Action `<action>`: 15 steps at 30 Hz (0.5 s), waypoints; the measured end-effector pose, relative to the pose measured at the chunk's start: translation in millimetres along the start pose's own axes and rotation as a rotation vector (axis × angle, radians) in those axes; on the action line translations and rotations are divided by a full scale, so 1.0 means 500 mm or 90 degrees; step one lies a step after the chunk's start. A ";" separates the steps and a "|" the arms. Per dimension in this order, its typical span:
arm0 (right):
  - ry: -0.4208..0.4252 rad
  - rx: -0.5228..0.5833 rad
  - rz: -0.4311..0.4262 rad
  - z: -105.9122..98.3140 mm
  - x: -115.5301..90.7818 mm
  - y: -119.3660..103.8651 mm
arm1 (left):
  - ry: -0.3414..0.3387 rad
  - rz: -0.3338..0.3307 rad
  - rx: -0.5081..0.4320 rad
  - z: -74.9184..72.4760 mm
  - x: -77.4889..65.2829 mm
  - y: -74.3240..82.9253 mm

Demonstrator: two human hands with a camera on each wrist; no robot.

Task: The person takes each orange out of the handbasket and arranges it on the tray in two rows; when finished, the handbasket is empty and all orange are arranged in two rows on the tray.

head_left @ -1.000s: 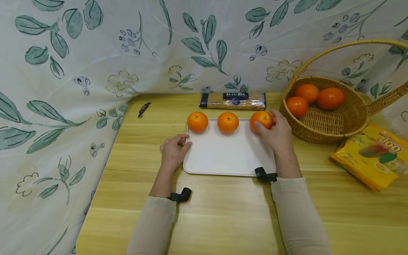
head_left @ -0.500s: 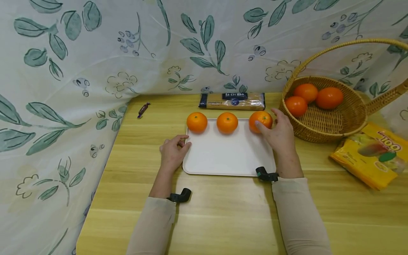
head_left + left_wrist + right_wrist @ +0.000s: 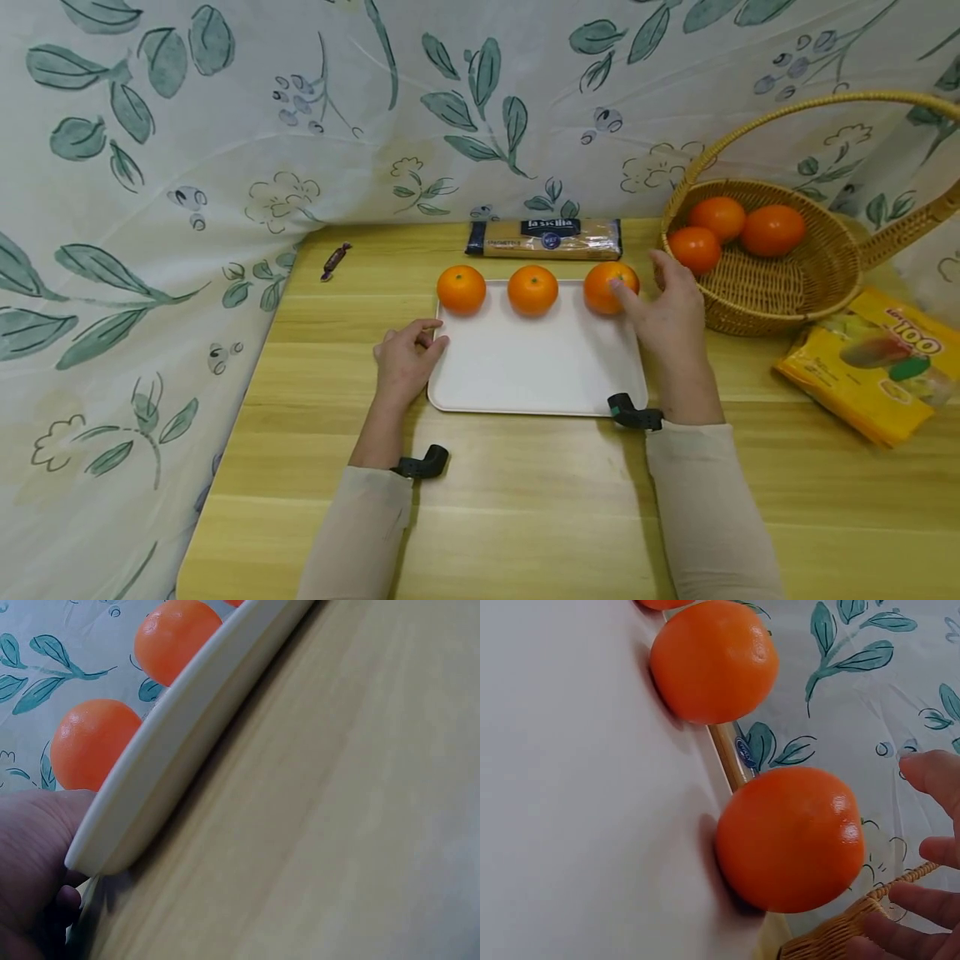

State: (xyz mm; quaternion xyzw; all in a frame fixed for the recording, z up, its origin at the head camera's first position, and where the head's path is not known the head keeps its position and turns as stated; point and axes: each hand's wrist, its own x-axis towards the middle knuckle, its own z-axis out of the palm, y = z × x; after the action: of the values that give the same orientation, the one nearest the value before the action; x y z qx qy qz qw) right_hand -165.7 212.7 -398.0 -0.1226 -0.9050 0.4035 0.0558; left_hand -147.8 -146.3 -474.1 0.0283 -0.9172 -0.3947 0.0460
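Just left of the right grip (image 3: 671,312), spread and released, an orange (image 3: 602,289) rests on the white tray (image 3: 540,367); two more oranges (image 3: 532,291) extend its row leftward; the left grip (image 3: 405,362) pinches the tray's side, probably to steady it; beyond the right grip stands a basket (image 3: 780,279).

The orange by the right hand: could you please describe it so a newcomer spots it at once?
On the wooden table sits a white tray, three oranges along its far edge. Take the rightmost orange, nearest the basket; unlike its neighbours, it has the right hand beside it.
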 end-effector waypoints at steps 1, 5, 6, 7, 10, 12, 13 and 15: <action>0.009 -0.001 -0.013 -0.007 -0.001 0.000 | 0.000 0.001 0.001 0.000 0.000 0.000; 0.057 -0.018 -0.077 -0.040 0.001 0.006 | 0.000 0.007 0.004 -0.001 0.001 -0.001; 0.068 -0.031 -0.093 -0.050 0.005 0.009 | 0.000 0.009 0.005 -0.001 0.001 -0.002; 0.079 -0.044 -0.110 -0.060 0.010 0.012 | 0.000 0.010 0.007 -0.001 0.002 -0.003; 0.084 -0.111 -0.139 -0.097 0.031 0.022 | -0.002 0.010 0.008 -0.001 0.002 -0.004; 0.061 -0.163 -0.145 -0.125 0.047 0.027 | -0.003 0.009 0.009 -0.002 0.002 -0.005; 0.046 -0.189 -0.148 -0.138 0.055 0.030 | -0.003 0.010 0.010 -0.002 0.002 -0.005; 0.006 -0.245 -0.150 -0.163 0.071 0.036 | -0.003 0.011 0.012 -0.002 0.001 -0.005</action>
State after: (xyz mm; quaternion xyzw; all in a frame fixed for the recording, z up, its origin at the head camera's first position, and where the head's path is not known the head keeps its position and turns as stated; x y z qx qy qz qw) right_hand -180.5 292.2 -356.6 -0.0262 -0.9731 0.2136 0.0820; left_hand -148.5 -148.6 -475.3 0.0199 -0.9214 -0.3853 0.0472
